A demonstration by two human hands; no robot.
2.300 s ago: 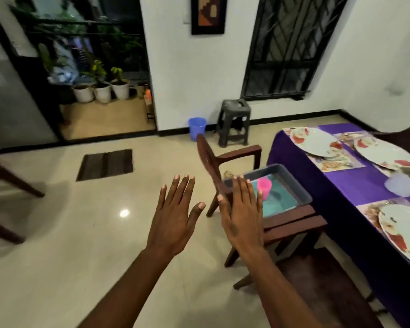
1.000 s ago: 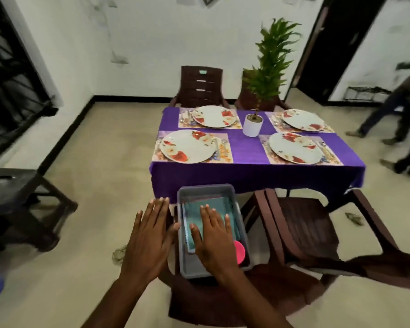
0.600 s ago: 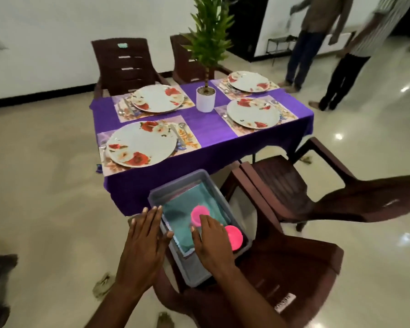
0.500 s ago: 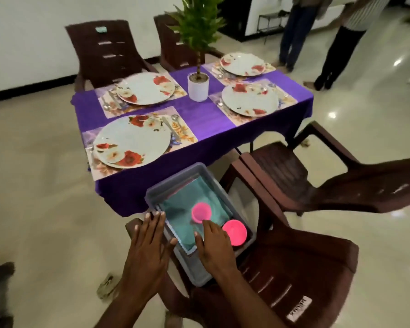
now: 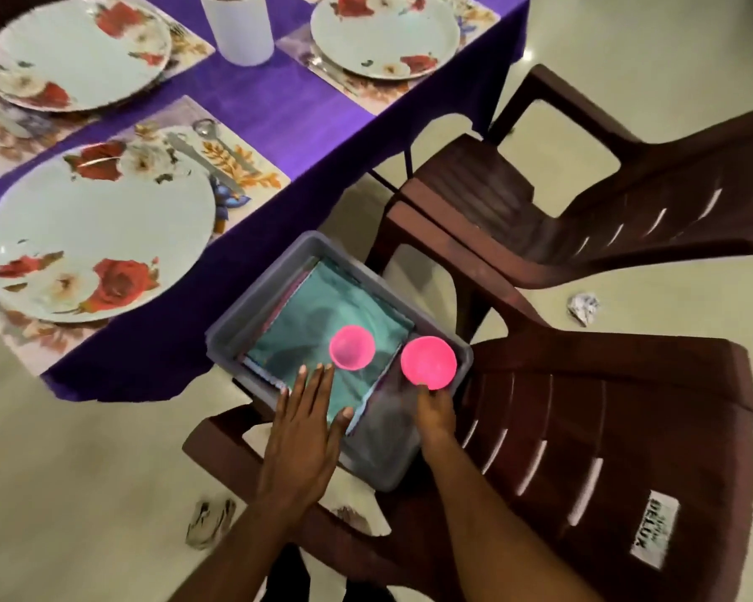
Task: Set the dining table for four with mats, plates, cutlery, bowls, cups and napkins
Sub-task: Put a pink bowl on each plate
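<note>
Pink bowl (image 5: 428,362): in the grey tub's (image 5: 253,310) right corner, on a chair seat beside the worktop (image 5: 288,110).
Right hand (image 5: 436,412): just below the bowl, fingertips at its near rim; whether the grip has closed, I cannot tell.
Left hand (image 5: 303,432): flat, fingers straight, on the teal napkins (image 5: 322,315); a second pink bowl (image 5: 351,346) lies just ahead.
Change: half a second ago, the right hand lay on the napkins, short of the bowl.

a home dining room: a table under a purple cloth (image 5: 279,110) carries floral plates (image 5: 92,236) on patterned mats (image 5: 240,167) with cutlery (image 5: 209,162), brown plastic armchairs (image 5: 583,219) stand drawn up around it, and the floor (image 5: 83,471) is glossy cream tile.
</note>
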